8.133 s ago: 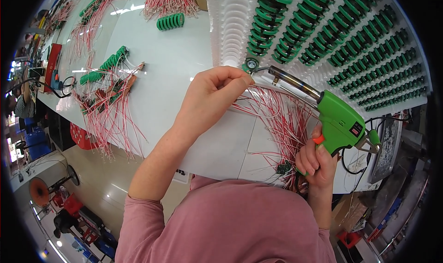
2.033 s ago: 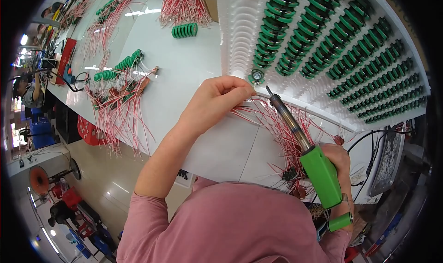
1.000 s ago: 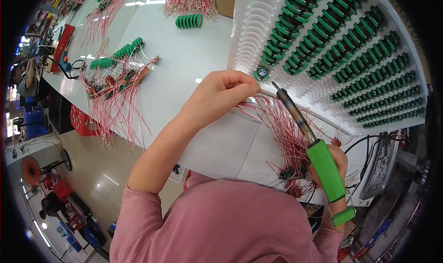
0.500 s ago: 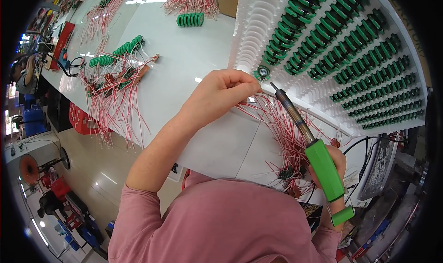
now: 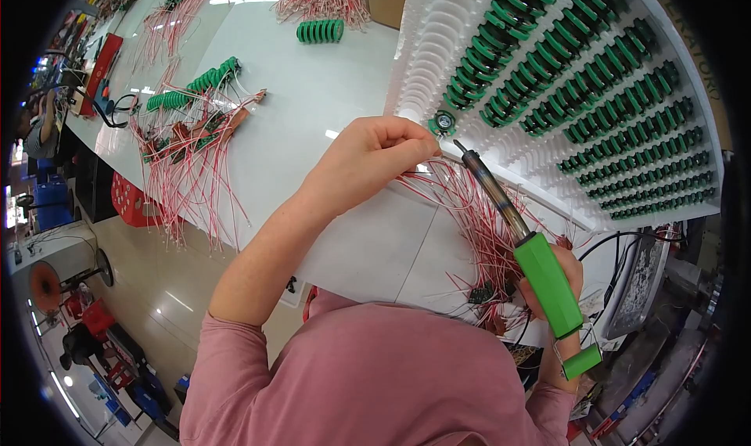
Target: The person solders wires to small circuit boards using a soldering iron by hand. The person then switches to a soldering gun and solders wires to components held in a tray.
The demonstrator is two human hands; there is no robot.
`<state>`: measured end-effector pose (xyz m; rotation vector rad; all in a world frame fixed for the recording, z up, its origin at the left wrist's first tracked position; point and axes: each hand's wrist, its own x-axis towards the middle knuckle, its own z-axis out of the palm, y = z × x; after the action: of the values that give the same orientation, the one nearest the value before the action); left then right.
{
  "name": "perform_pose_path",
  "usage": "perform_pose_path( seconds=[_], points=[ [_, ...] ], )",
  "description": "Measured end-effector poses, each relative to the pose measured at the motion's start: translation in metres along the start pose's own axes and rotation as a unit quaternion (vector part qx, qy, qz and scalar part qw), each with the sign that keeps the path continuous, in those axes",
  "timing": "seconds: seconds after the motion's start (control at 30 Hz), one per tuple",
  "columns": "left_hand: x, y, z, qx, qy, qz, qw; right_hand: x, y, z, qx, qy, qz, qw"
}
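Note:
My left hand (image 5: 379,158) is closed in a pinch at the near left edge of the white foam tray (image 5: 426,78). Thin red and white wires (image 5: 461,196) run up to its fingers, and it seems to hold a wire, mostly hidden by the fingertips. Just beyond the fingertips stands a small round green part (image 5: 443,123) with a dark centre. My right hand (image 5: 569,270) is wrapped round the green handle of a soldering iron (image 5: 547,285). The iron's dark tip points up and left, close to the left fingertips and the round part, apart from both.
Rows of green ring-shaped parts (image 5: 579,78) fill the tray's slots. More wired green parts (image 5: 195,125) lie on the white table (image 5: 289,102) at left, with a short green row (image 5: 320,30) farther back. A wire bundle (image 5: 325,0) lies behind. Black cables (image 5: 626,239) run at right.
The soldering iron's tip has shifted slightly left, nearer the left fingertips. The left hand keeps its pinch, and the whole view has shifted slightly.

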<state>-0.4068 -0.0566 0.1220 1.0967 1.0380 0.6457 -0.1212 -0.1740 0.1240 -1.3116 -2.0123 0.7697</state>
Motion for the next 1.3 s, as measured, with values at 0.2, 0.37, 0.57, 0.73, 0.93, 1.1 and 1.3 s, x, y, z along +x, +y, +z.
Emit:
perform_pose_path(
  seconds=[0.2, 0.37, 0.57, 0.73, 0.93, 1.1, 1.3],
  points=[
    [0.0, -0.002, -0.001, -0.001, 0.001, 0.001, 1.0, -0.003, 0.0, 0.003, 0.02, 0.005, 0.035, 0.999],
    [0.0, -0.002, -0.002, 0.002, -0.002, -0.001, 1.0, -0.008, 0.006, 0.004, 0.093, 0.0, 0.089, 0.992],
    [-0.002, 0.001, -0.001, -0.003, 0.005, -0.007, 1.0, -0.008, 0.005, 0.004, 0.11, -0.013, 0.108, 0.988],
    [-0.004, 0.003, -0.003, -0.019, 0.015, -0.012, 1.0, -0.007, 0.009, 0.003, 0.084, -0.012, 0.061, 0.995],
    [-0.009, 0.0, 0.002, -0.039, 0.027, -0.004, 0.999, -0.003, 0.003, 0.008, 0.055, 0.042, 0.011, 0.998],
    [-0.016, 0.0, 0.005, -0.031, 0.05, 0.0, 0.998, 0.015, -0.018, -0.002, 0.044, -0.026, 0.038, 0.998],
    [-0.012, 0.006, 0.004, -0.045, 0.01, -0.077, 0.996, -0.002, 0.0, 0.008, 0.044, 0.035, 0.056, 0.997]
  ],
)
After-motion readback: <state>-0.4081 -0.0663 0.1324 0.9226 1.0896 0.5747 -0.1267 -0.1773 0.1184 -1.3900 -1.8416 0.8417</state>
